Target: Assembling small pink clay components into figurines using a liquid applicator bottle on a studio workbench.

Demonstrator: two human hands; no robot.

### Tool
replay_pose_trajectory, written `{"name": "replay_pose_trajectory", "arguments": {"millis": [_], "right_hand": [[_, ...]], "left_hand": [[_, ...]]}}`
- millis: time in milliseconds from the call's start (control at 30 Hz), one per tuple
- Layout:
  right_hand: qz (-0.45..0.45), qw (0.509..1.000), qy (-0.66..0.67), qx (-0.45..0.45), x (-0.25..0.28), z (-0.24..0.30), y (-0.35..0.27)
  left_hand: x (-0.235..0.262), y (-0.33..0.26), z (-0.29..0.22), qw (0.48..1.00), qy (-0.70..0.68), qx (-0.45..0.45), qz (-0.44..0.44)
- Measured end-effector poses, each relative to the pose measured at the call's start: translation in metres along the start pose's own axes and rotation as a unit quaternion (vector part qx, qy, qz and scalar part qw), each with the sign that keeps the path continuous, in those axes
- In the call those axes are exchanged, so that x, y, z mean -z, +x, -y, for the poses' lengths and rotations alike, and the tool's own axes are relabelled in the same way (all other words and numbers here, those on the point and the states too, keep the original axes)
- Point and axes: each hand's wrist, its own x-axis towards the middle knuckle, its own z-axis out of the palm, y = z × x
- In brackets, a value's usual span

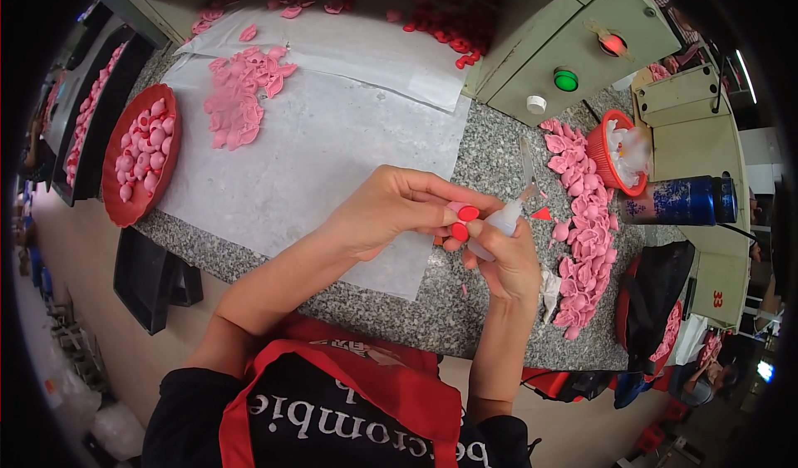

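Observation:
My left hand (386, 210) pinches a small pink piece with red oval parts (468, 214) between thumb and fingertips. Against it, the thumb of my right hand (505, 260) meets a second red oval (460, 232); whether the two ovals are joined I cannot tell. Wrapped in my right hand is a translucent white squeeze bottle (504, 217), its thin nozzle pointing up and to the right. Both hands are above the near right edge of white paper (332, 169) on a speckled stone worktop (424, 322). A small red triangle (541, 214) lies beside the nozzle.
Pink molded pieces pile up on the paper (245, 94) and along the right (586, 243). A red dish (116, 194) of pink balls stands left. At right are a red cup (600, 148), a blue bottle (677, 200) and a black bag (657, 293). A metal box (573, 52) carries buttons.

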Motion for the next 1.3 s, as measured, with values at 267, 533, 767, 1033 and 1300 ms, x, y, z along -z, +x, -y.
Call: {"name": "replay_pose_trajectory", "arguments": {"millis": [267,533,767,1033,1300], "right_hand": [[0.0,1.0,0.002,-0.001,0.0016,-0.002,-0.0002],[-0.001,1.0,0.007,-0.002,0.0015,-0.0026,-0.0003],[-0.005,1.0,0.005,-0.006,0.0002,-0.0021,0.0002],[-0.002,1.0,0.011,-0.005,-0.0002,-0.0025,0.0005],[0.009,1.0,0.005,0.014,-0.0017,0.0036,-0.004]], "left_hand": [[0.0006,0.0014,0.0024,1.0,-0.01,-0.011,0.009],[0.0024,0.0019,0.0041,1.0,-0.019,-0.011,0.011],[0.0025,0.0017,0.0032,1.0,-0.017,-0.009,0.012],[0.0017,0.0018,0.0023,0.999,-0.031,0.005,0.013],[0.0015,-0.0012,-0.0037,0.998,-0.057,0.011,0.028]]}}
